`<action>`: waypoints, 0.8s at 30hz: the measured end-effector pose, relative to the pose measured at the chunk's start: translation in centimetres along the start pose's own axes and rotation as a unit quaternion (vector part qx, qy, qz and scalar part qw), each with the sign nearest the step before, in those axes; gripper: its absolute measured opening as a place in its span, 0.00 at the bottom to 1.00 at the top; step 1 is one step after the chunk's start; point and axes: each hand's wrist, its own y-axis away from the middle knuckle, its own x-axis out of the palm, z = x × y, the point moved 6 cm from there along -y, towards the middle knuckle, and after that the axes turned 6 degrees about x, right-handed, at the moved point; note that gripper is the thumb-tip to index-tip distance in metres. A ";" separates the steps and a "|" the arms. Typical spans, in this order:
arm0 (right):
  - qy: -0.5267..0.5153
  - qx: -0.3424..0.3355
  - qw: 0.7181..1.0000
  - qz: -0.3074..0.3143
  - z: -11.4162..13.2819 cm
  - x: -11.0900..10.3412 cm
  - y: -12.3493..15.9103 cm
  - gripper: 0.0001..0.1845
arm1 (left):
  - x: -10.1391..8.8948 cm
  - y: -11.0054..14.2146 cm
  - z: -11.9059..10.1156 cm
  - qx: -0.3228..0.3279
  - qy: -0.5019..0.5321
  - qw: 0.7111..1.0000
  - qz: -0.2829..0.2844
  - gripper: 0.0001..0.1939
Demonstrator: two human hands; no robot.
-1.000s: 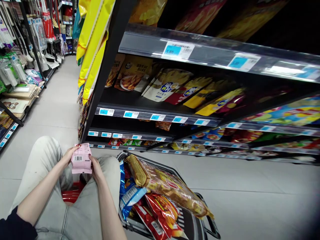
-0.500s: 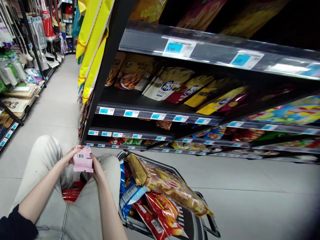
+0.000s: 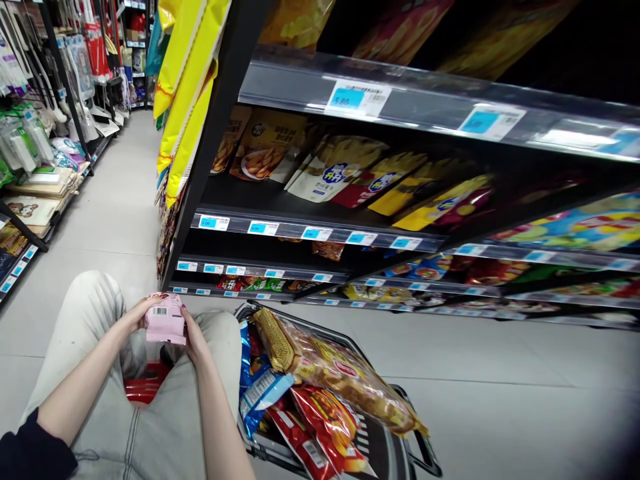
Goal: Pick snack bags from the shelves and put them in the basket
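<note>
Between my knees I hold a small pink snack packet (image 3: 165,327) with a barcode label facing up. My left hand (image 3: 136,313) grips its left edge, and my right hand (image 3: 194,333) closes on its right edge; some fingers are hidden beneath it. Right of my leg stands a shopping basket (image 3: 373,355) with a dark frame. A long golden bread package (image 3: 345,370) lies across its top, jutting over the rim. Under and beside that are a blue snack bag (image 3: 263,393) and a red snack bag (image 3: 330,420).
Ahead and to the right rises a dark shelf unit (image 3: 280,223) with snack pouches (image 3: 325,170) and price tags. Yellow bags (image 3: 187,87) hang at its left end. A household goods rack (image 3: 45,187) lines the aisle floor (image 3: 120,180) at left. A red seat (image 3: 145,387) shows beneath me.
</note>
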 end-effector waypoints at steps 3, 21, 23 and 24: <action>0.016 0.030 0.999 -0.009 -0.1 -0.1 0.3 0.27 | 0.0 0.0 -0.1 0.001 0.007 1.000 0.000 0.13; 0.061 0.059 0.996 -0.034 -0.7 -0.6 -0.3 0.33 | -0.2 -0.6 0.3 0.005 0.035 0.999 0.011 0.13; 0.062 0.058 0.996 -0.036 -0.7 -0.6 -0.4 0.33 | -0.2 -0.5 0.3 0.004 0.034 0.999 0.011 0.14; 0.062 0.057 0.996 -0.036 -0.7 -0.6 -0.4 0.33 | -0.1 -0.5 0.2 0.003 0.034 0.999 0.010 0.14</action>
